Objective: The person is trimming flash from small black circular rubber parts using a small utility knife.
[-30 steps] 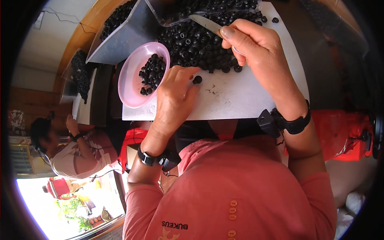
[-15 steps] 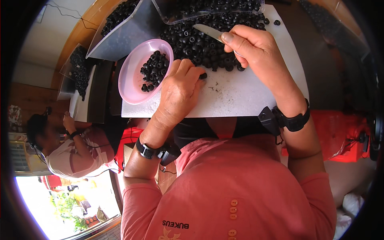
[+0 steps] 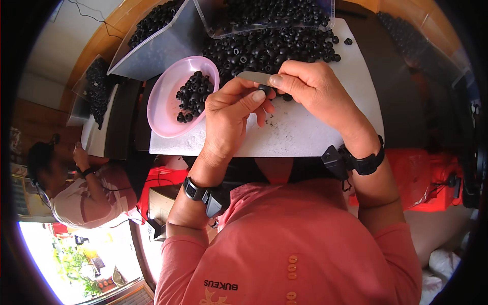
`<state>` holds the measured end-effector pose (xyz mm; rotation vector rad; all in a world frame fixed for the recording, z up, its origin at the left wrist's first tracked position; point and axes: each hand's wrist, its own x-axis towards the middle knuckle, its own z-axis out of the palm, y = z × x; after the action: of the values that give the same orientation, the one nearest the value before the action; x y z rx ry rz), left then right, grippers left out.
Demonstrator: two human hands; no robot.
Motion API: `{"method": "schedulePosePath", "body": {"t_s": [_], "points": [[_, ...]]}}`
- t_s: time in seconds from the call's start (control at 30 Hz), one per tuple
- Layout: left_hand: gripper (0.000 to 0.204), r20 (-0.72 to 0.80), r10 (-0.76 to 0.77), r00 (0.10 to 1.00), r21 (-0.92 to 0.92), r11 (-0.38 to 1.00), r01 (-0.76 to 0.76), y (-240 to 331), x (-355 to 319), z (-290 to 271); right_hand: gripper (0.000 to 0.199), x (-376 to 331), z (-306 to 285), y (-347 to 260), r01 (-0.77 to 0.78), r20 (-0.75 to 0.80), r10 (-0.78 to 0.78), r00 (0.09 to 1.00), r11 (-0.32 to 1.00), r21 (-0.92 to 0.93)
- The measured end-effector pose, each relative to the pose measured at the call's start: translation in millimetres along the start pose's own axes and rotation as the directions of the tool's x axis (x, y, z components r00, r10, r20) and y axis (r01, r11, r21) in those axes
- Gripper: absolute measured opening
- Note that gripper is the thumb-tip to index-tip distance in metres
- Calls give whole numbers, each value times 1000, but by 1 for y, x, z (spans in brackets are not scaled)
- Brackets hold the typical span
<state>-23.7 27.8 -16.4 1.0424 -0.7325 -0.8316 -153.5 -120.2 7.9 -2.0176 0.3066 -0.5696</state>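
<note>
Pinching black piece [image 3: 264,88] in left hand [image 3: 227,114], knife [image 3: 255,77] in right hand [image 3: 316,92] — beside pink bowl [image 3: 158,109] with black pieces [image 3: 194,94] inside.

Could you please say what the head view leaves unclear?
Head view:
Knife: handle hidden in the right hand.
Black piece: partly covered by the left hand.
Clear bin, top centre: far end cut off by picture edge.
Specks on the white board: too small to identify.

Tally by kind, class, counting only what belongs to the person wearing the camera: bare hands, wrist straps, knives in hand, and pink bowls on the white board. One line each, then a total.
Hands: 2
Straps: 2
Knife: 1
Bowl: 1
Total: 6
</note>
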Motion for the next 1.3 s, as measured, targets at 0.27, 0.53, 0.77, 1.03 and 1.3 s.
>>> {"method": "schedulePosePath", "body": {"t_s": [0.27, 0.53, 0.77, 1.03, 1.3], "points": [[12, -8, -45, 999, -205, 978, 42, -7, 4, -4, 29, 1, 1, 1, 15, -32, -15, 999, 1000, -24], [15, -15, -35, 999, -218, 975, 31, -10, 3, -4, 29, 2, 1, 2, -15, -20, 14, 1000, 998, -57], [15, 15, -64, 998, -221, 973, 65, -8, 2, -5, 27, 2, 1, 1, 17, -10, -18, 1000, 998, -63], [15, 30, -119, 992, -283, 951, 122, -9, 1, -8, 27, 1, 2, 4, 97, 1, -97, 995, 992, -83], [21, 147, -147, 978, -357, 914, 191, -11, 0, -17, 26, 0, 0, 4, 172, 73, -165, 984, 979, -107]]}}
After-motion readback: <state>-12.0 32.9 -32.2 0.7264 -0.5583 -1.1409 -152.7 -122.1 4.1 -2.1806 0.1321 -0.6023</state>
